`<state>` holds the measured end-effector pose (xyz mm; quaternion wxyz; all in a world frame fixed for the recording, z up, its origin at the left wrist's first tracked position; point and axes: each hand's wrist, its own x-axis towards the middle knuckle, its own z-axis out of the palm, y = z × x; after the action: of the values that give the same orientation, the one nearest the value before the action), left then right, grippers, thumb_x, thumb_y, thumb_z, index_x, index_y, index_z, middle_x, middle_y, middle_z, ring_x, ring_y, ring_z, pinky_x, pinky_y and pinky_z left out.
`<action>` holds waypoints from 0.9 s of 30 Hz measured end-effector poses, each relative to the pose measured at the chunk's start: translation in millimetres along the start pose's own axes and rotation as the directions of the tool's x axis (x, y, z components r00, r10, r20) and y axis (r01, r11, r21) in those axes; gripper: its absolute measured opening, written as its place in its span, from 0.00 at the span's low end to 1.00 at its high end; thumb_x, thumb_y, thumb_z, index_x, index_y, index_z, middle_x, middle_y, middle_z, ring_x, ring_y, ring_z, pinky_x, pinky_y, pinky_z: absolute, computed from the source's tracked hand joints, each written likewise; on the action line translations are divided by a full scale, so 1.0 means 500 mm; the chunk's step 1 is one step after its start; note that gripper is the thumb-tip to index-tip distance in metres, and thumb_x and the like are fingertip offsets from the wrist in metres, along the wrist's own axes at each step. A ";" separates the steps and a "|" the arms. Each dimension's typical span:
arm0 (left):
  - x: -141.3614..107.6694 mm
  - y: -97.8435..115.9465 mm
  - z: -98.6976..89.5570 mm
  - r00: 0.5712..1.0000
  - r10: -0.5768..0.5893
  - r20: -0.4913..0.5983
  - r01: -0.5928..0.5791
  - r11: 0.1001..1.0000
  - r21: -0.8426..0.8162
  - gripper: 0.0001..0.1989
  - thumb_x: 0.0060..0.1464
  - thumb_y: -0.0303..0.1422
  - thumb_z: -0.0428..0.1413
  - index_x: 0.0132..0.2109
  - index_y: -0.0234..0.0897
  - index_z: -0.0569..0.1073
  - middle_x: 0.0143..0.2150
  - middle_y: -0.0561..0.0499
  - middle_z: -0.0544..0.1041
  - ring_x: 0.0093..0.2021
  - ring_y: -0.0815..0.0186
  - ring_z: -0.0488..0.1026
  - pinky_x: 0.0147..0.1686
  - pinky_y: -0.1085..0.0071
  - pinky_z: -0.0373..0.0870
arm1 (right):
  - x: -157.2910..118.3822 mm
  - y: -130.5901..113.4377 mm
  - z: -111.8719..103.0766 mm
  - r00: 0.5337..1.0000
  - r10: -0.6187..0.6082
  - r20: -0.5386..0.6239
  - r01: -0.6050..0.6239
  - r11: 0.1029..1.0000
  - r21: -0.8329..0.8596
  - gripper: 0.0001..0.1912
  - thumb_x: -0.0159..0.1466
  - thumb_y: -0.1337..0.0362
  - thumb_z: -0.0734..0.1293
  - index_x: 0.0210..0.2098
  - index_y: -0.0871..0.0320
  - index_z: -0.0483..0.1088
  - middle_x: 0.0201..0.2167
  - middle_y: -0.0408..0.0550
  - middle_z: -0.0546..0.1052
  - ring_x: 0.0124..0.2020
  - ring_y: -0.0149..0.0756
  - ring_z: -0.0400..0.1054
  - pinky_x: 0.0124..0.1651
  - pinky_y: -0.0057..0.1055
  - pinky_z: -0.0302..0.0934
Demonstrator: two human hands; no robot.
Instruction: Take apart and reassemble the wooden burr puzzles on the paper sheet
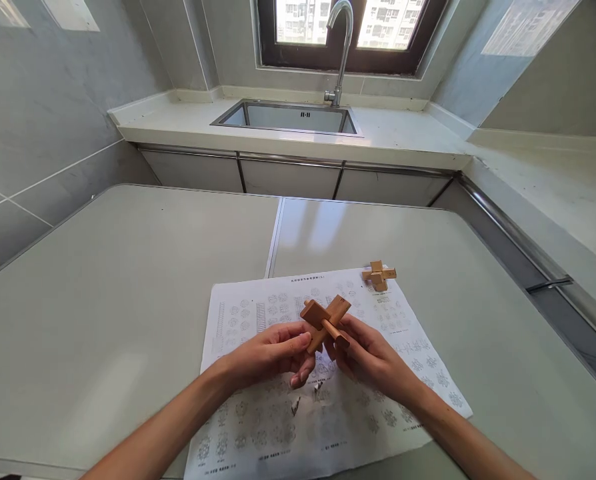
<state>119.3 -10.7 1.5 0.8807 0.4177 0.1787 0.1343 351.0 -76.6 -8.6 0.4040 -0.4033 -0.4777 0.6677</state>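
Observation:
A wooden interlocking puzzle (327, 320) of crossed brown bars is held up above a printed paper sheet (348, 417). My left hand (278, 350) pinches the lower left end of one bar between thumb and fingers. On the other side, my right hand (371, 350) grips the puzzle's lower right part, its fingertips partly hidden behind the wood. A second, lighter wooden cross-shaped puzzle (379, 275) rests at the sheet's far right corner, apart from both hands.
The sheet, covered in small diagrams, lies on a pale table (103, 320) with a seam (276, 233). Two small torn-looking marks show near its middle. Beyond stand a counter (178, 123), a sink (298, 119), a faucet (345, 50) and a window (353, 60).

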 end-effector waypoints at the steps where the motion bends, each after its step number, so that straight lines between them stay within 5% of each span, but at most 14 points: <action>1: 0.000 0.000 0.000 1.000 0.000 -0.004 0.000 1.000 0.001 0.18 0.69 0.47 0.58 0.48 0.35 0.71 0.28 0.54 0.72 0.24 0.71 0.67 0.30 0.72 0.65 | 0.000 -0.002 0.000 1.000 -0.005 -0.001 0.005 1.000 -0.001 0.19 0.76 0.45 0.63 0.43 0.56 0.68 0.33 0.44 0.73 0.25 0.27 0.61 0.29 0.29 0.55; 27: 0.002 0.003 -0.001 1.000 -0.020 -0.013 0.020 1.000 0.012 0.17 0.70 0.46 0.57 0.48 0.35 0.73 0.28 0.53 0.72 0.25 0.71 0.66 0.31 0.71 0.63 | 0.003 -0.011 0.003 0.996 -0.084 -0.032 0.083 0.996 -0.028 0.17 0.76 0.47 0.63 0.43 0.55 0.69 0.35 0.45 0.75 0.23 0.25 0.62 0.27 0.28 0.55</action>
<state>119.9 -8.7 2.2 0.8782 0.4204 0.1892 0.1271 350.1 -74.3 -3.1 0.4341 -0.3994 -0.4961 0.6371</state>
